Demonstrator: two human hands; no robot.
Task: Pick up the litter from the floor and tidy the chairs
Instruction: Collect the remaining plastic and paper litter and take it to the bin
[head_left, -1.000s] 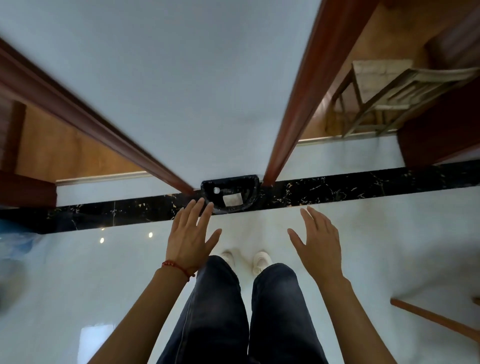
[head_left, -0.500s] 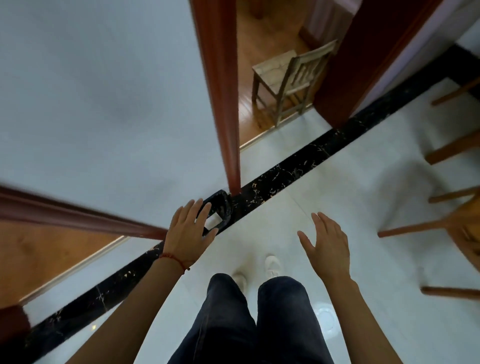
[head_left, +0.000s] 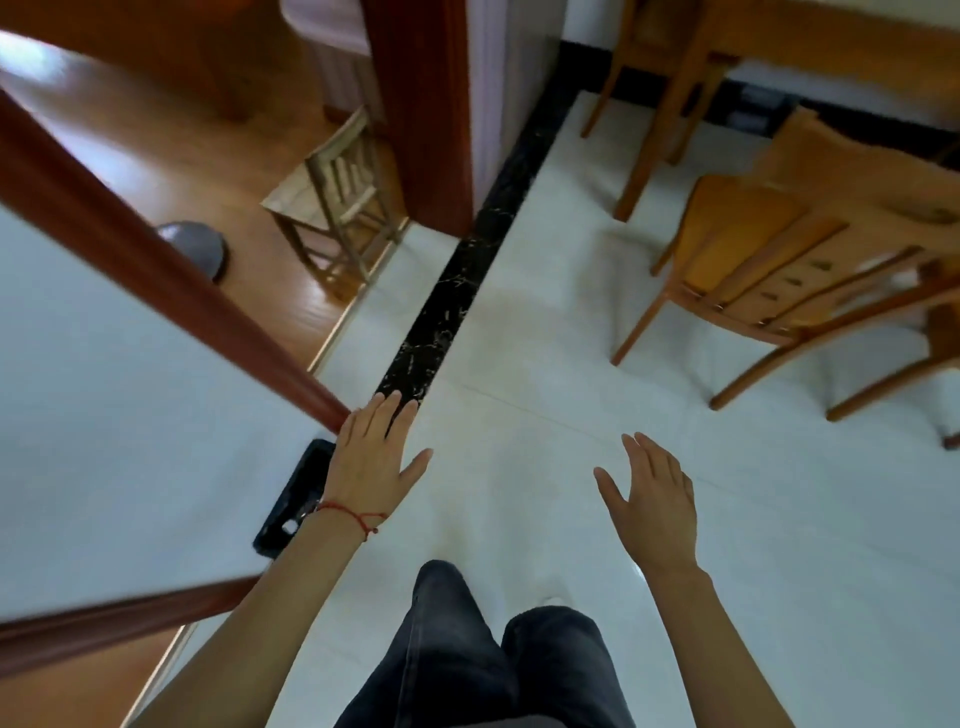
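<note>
Fingers of the left hand (head_left: 371, 462) and right hand (head_left: 655, 506) are straight, lightly spread, holding nothing. The wooden chair (head_left: 769, 260) stands well beyond the right fingertips, on white floor (head_left: 519, 364).

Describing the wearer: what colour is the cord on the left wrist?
Red cord, clearest in the head view.
</note>
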